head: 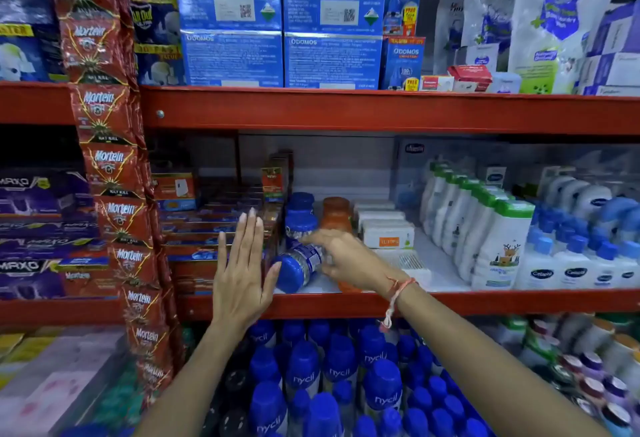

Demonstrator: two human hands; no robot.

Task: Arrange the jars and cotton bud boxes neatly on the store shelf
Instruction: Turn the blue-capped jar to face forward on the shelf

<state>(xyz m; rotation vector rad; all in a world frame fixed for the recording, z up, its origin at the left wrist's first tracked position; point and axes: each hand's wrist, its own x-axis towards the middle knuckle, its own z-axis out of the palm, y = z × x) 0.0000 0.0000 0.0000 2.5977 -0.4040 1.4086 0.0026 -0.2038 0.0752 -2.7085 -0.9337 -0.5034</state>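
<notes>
Shelf [485, 301]: red metal, middle level; holds all task items; 2 more levels in view, 1 above, 1 below.
White bottles [498, 246]: right part of shelf, green caps in a row running back, at least 5; blue-capped ones further right, too blurred to count.
Red/blue cartons [207, 228]: stacked flat, left part of shelf, just left of the jars; count unclear.
Cotton bud boxes [386, 228]: white, 3 in a row front to back, centre-right, betw. orange jar and white bottles; 1 flat white pack [408, 261] in front of them.
Blue-lid jars: 3 seen. 2 upright, one behind the other [300, 218], at back centre. 1 tipped on its side [298, 270], lid facing left-front, near shelf front edge.
Orange jars [336, 214]: 1 clear at back, just right of upright blue jars; bit of orange under the right wrist, maybe a 2nd, can't tell.
Left hand [240, 273]: flat, fingers [247, 228] straight and close together, holding nothing; palm toward cartons, thumb touching or just beside the tipped jar's lid.
Right hand [349, 260]: fingers [320, 239] wrapped over body of tipped blue jar, clamped on it; thread band on wrist.
</notes>
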